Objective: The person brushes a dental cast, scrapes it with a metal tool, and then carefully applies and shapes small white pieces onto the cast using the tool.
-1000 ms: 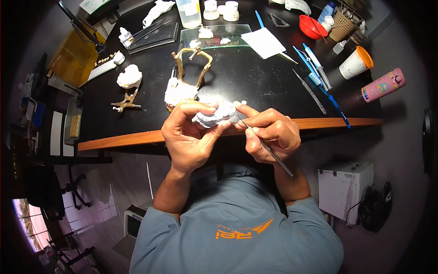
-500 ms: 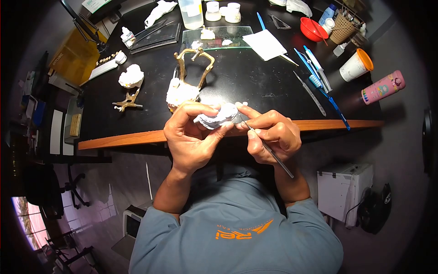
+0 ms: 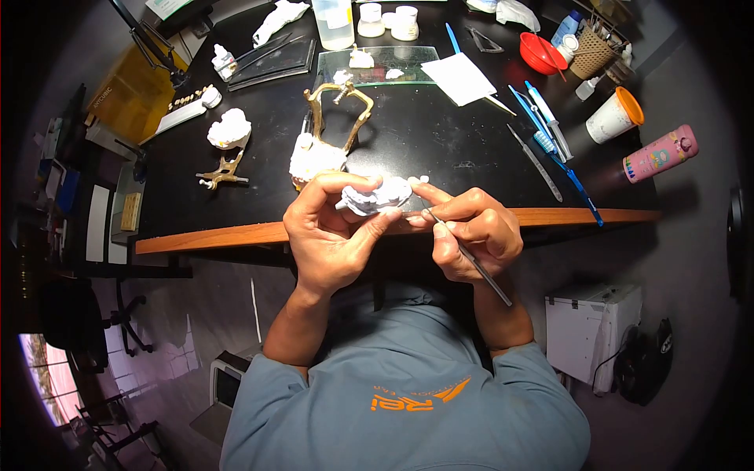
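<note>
A white dental cast (image 3: 375,198) is held over the table's front edge by my left hand (image 3: 330,235), thumb below and fingers above it. My right hand (image 3: 477,234) pinches a thin dark metal tool (image 3: 488,281), its handle slanting down to the right and its upper end near the cast's right side. The right index fingertip is at the cast's right end; whether the tool tip touches the cast cannot be made out. Just behind my left hand stands a brass-coloured articulator frame (image 3: 365,118) with a white plaster base (image 3: 316,161).
On the black table (image 3: 440,169) are a second plaster piece (image 3: 229,129), a glass plate (image 3: 408,56), white paper sheets (image 3: 462,78), a metal knife (image 3: 536,162), blue brushes (image 3: 543,141), a red bowl (image 3: 542,53), a cup (image 3: 611,116) and a pink bottle (image 3: 661,154).
The view has shifted slightly. The cast is tilted a little differently in my left hand, and my right hand with the tool has moved slightly right and down.
</note>
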A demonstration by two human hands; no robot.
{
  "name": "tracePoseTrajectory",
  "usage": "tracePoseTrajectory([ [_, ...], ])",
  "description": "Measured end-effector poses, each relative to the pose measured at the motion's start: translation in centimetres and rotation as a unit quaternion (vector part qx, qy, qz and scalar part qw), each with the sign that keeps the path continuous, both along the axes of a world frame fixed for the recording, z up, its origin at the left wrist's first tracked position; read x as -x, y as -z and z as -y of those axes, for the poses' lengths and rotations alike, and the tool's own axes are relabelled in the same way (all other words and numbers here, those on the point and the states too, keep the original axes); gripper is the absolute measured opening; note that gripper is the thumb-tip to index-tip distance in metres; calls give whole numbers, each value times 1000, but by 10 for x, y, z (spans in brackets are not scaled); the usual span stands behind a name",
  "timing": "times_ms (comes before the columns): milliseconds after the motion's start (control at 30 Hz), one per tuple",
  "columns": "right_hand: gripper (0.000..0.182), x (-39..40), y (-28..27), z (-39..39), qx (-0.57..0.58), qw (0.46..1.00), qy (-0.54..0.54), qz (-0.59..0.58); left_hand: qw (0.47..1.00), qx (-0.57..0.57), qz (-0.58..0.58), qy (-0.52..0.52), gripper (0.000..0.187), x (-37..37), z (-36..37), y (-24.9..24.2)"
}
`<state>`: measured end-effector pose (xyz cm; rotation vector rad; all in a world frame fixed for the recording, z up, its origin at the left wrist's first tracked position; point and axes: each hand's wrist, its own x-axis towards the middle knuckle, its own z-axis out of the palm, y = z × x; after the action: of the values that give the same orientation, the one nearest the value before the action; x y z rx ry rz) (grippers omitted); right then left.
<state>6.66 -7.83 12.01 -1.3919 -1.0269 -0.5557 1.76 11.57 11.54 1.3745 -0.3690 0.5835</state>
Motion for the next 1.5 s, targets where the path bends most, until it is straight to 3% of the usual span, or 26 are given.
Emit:
tracePoseTrajectory([
  [700, 19, 0, 8, -3, -65, 996, -49, -43, 999, 28, -33, 16, 39, 1, -1, -2],
  [1500, 23, -1, 4, -2, 3, 1000, 1, -19, 1000, 3, -18, -9, 37, 0, -1, 1],
])
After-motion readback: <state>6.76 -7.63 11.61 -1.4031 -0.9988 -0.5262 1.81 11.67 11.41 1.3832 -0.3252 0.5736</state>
